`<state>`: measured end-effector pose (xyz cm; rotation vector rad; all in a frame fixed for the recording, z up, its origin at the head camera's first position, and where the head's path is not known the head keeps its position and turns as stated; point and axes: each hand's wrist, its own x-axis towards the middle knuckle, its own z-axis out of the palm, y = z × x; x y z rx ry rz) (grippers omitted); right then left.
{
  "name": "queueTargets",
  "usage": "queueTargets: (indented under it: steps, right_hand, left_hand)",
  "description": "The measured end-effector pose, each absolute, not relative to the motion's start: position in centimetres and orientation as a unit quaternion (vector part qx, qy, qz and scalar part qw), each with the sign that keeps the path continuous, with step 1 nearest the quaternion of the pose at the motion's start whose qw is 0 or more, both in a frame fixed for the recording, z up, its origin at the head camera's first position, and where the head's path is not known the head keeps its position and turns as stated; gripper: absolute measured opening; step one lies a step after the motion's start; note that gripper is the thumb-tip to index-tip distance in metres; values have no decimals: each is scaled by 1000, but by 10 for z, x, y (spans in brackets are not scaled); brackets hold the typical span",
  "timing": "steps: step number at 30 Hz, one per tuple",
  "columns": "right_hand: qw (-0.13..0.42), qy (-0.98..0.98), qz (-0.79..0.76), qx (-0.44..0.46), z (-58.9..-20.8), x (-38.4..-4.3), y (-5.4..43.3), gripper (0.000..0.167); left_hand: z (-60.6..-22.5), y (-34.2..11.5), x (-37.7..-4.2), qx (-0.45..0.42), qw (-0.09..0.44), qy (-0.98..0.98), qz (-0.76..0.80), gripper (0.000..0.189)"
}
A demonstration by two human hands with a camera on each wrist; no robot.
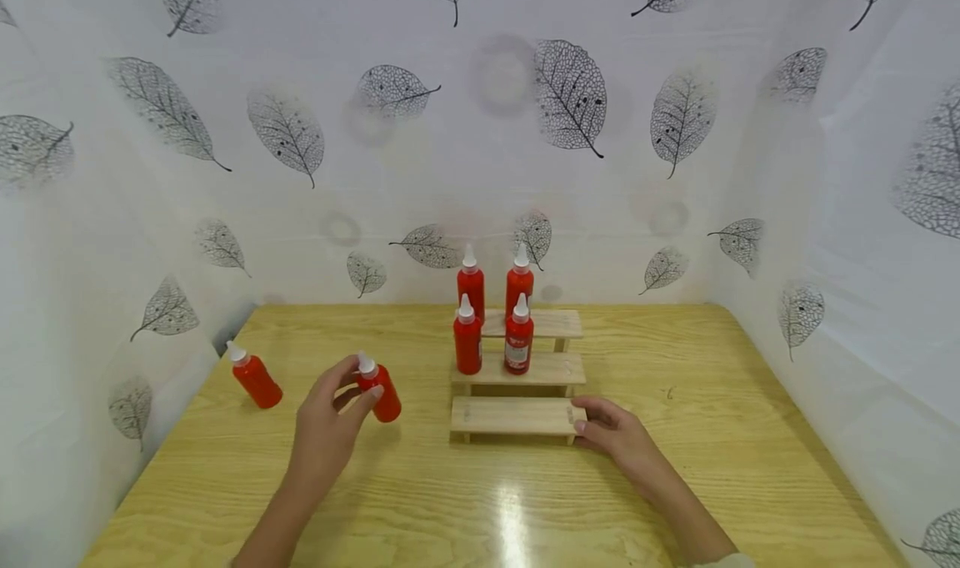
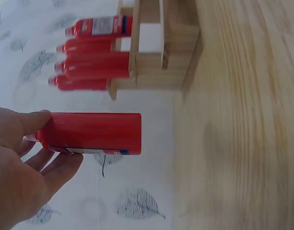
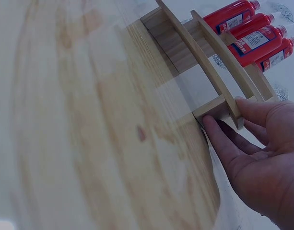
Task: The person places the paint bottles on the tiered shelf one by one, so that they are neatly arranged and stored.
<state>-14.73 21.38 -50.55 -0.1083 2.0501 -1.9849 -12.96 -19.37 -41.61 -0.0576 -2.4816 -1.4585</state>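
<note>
My left hand [image 1: 330, 414] pinches a red squeeze bottle [image 1: 385, 397] with a white pointed cap near its top. In the left wrist view the bottle [image 2: 94, 133] hangs above the table, its label partly turned away. My right hand [image 1: 615, 436] grips the right end of the lowest step of a three-step wooden rack [image 1: 517, 415], with the thumb on top and fingers beneath in the right wrist view. Two red bottles stand on the middle step, including one with its label forward [image 1: 518, 343]. Two more, one of them a rear bottle [image 1: 471, 284], stand on the top step.
Another red bottle [image 1: 257, 382] is on the table at the far left. The wood-grain table [image 1: 712, 401] is bordered by white sheets [image 1: 465, 168] printed with grey leaves at the back and both sides.
</note>
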Motion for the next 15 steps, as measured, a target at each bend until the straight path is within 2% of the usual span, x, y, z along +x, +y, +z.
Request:
queueTargets:
  steps: [15]
  right_hand:
    - [139,711,-688,-42,-505,-147,215,59]
  left_hand:
    - [-417,-129,-154,-136,88,-823,-545,52]
